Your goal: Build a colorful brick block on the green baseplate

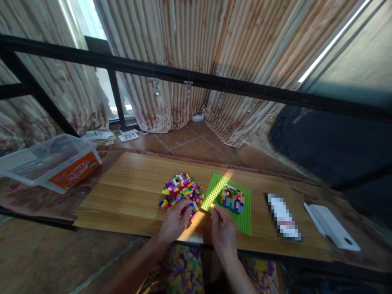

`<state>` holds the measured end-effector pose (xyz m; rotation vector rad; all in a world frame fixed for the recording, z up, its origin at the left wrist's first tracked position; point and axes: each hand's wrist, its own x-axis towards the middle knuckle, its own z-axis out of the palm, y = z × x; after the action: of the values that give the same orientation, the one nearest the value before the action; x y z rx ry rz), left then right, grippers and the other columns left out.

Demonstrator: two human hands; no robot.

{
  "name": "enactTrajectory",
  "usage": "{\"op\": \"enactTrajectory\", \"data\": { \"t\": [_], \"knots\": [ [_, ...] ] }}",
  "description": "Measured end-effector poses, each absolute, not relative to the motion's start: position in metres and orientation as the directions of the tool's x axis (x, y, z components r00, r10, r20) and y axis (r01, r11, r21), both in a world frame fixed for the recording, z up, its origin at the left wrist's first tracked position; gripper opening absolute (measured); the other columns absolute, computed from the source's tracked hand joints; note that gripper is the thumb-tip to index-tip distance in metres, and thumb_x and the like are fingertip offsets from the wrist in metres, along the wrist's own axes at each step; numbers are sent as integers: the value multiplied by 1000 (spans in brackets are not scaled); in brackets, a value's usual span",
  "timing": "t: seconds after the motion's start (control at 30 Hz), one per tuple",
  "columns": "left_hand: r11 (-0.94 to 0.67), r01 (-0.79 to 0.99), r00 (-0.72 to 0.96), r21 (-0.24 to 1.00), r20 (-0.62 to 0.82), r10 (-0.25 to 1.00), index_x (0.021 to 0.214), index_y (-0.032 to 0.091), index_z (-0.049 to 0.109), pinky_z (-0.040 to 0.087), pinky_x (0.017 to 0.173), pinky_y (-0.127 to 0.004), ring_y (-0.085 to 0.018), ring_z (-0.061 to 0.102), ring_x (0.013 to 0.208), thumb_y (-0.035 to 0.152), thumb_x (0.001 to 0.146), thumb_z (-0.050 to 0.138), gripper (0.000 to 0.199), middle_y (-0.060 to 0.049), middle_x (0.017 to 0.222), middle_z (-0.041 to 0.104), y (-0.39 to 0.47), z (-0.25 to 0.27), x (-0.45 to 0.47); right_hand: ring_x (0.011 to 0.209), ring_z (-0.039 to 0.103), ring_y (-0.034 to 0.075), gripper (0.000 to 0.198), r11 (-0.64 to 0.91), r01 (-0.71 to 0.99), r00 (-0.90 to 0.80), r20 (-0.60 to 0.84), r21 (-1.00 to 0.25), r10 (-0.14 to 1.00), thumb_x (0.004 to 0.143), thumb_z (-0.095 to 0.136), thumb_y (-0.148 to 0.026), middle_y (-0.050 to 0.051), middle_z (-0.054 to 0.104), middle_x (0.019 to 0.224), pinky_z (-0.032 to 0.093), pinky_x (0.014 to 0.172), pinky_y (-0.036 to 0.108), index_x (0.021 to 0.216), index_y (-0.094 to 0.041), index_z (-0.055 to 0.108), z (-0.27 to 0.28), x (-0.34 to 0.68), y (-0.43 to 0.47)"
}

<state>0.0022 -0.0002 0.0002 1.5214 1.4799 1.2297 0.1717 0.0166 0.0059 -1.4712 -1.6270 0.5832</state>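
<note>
Head view: a loose heap of multicoloured plastic bricks (177, 191) is noted on the brown wooden tabletop (131, 188), beside a flat green studded baseplate (246, 218) bearing a squarish multicoloured brick block (232, 198). The left hand (176, 218) is curled at the heap, the right hand (225, 228) at the baseplate's edge; whether either grip is closed on a brick cannot be told. Brick-handling is judged in hand; alignment with studs would be called for.

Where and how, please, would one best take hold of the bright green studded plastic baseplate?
Probably pinch the near right corner of the baseplate, coming from the right: the flat sheet shows bare studs there, uncovered by the multicoloured plastic-brick block or the bare right hand.
</note>
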Motion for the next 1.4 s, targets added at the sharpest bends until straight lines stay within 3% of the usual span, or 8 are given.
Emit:
{"op": "enactTrajectory", "data": {
  "t": [0.07,0.23,0.37,0.53,0.8,1.23,1.4],
  "knots": [
    [-137,377,-90,916,183,979,94,21,63,49,56,-20,-11,60,61,30,92,46,19,1,72,62,1,-1,1,90,65,23,38,186,641,100,321,-745,942,93,42,-43,12,70,98,47,80,34,96,-16,68,10,195,24],
    [-160,435,-104,886,225,969,97,21,65,50,67,-22,-13,64,74,28,89,50,18,-1,83,68,3,-2,-1,81,64,23,38,200,800,43,386,-565,921,93,41,-41,13,70,93,47,71,33,94,-15,69,18,239,44],
    [-156,430,-95,889,216,972,95,21,65,49,63,-21,-13,64,70,30,90,50,18,0,80,67,3,0,-1,73,63,20,33,201,880,-36,362,-431,932,93,40,-33,11,69,90,44,65,31,93,-17,70,21,246,57],
    [-164,439,-96,883,228,969,96,21,65,49,63,-20,-13,63,72,29,89,50,18,0,81,68,2,2,0,70,61,20,27,254,900,-140,318,-355,938,91,44,-29,9,68,86,42,63,31,87,-18,68,22,242,71],
    [-162,436,-84,885,219,972,93,21,64,47,63,-21,-12,60,66,29,90,49,17,0,76,66,3,2,0,69,60,20,27,257,908,-139,340,-331,930,91,45,-30,8,67,81,38,59,29,77,-19,65,20,237,80],
    [-178,464,-63,868,233,970,94,22,63,48,67,-22,-14,63,75,28,91,49,16,-1,83,68,3,1,0,69,61,19,31,225,863,18,473,-451,881,92,41,-34,10,68,86,43,62,30,92,-16,66,9,232,65],
    [-177,470,-55,865,229,972,94,22,63,48,69,-23,-14,63,77,28,92,48,17,-1,85,68,4,0,0,74,62,20,30,197,892,10,452,-408,892,91,43,-32,10,68,90,42,63,29,97,-16,68,9,234,55]
  ]
}}
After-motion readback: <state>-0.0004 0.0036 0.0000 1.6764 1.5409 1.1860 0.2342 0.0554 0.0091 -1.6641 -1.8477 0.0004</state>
